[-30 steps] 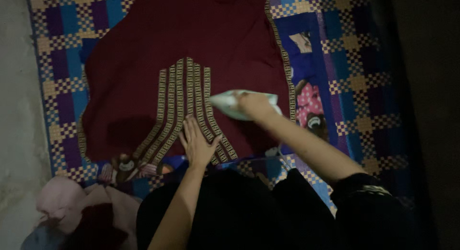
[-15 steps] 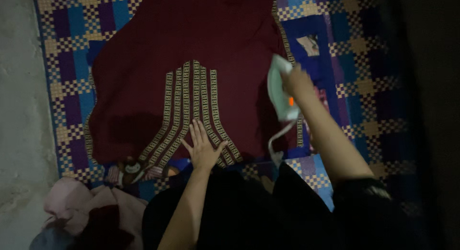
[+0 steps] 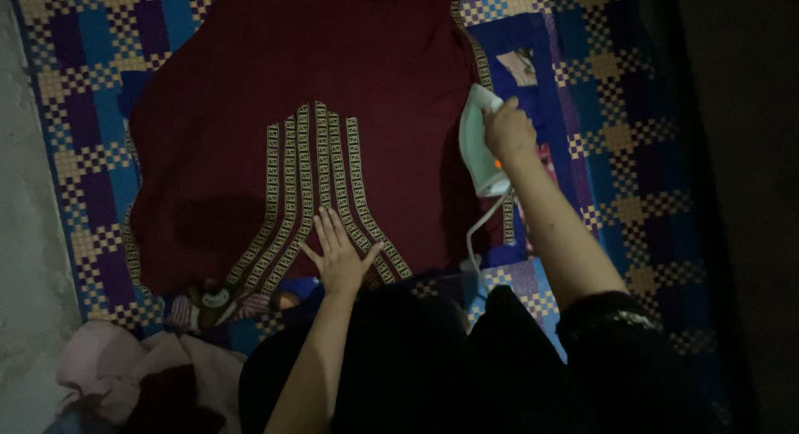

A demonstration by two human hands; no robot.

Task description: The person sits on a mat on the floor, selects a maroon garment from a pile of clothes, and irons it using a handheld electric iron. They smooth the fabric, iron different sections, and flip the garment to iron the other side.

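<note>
Left hand (image 3: pixel 339 252) lies flat, fingers spread, on a maroon garment (image 3: pixel 283 126) (gold-striped trim) at centre frame. Right hand (image 3: pixel 508 132) grips a white iron (image 3: pixel 478 143) at the garment's right edge.

Iron (image 3: pixel 478 143) now off garment (image 3: pixel 333 109), at right edge.

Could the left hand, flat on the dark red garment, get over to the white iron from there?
Probably yes. The left hand lies on the dark red garment, and only flat cloth lies between it and the white iron. But the right hand already grips the iron.
</note>
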